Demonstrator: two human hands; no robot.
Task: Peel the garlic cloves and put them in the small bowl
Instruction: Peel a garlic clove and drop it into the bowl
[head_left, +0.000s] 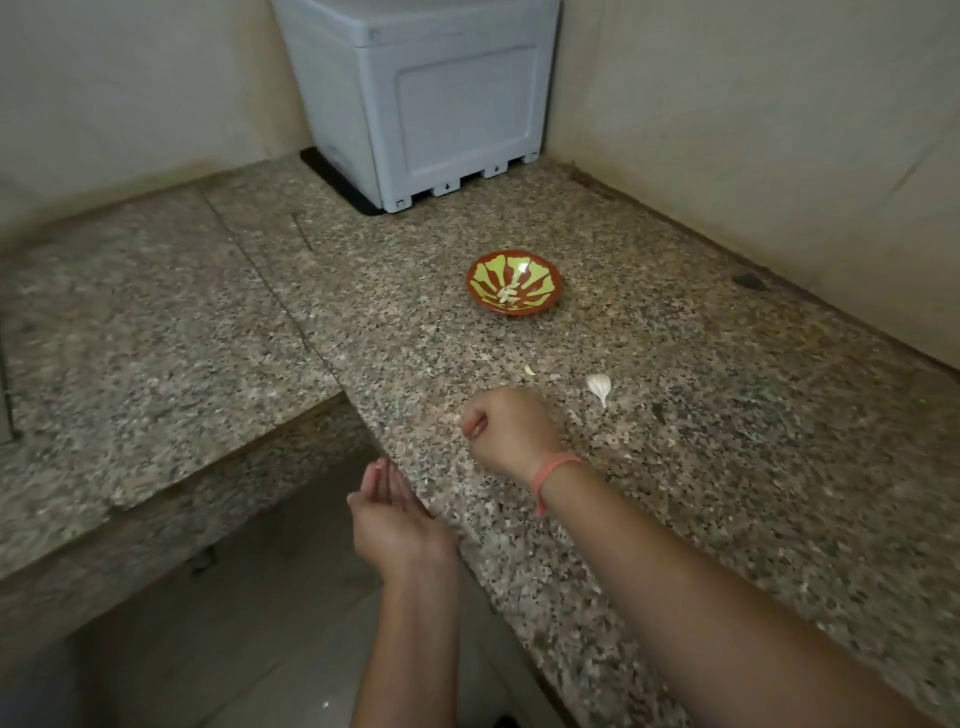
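While left grip (395, 514) cups open, right grip (506, 426) curled, contents unclear, bowl (545, 285) beyond

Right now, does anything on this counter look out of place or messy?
Only minor things: one unpeeled garlic clove and a small pale scrap lie loose on the granite counter, outside the small bowl of peeled pieces. Nothing looks spilled or broken.
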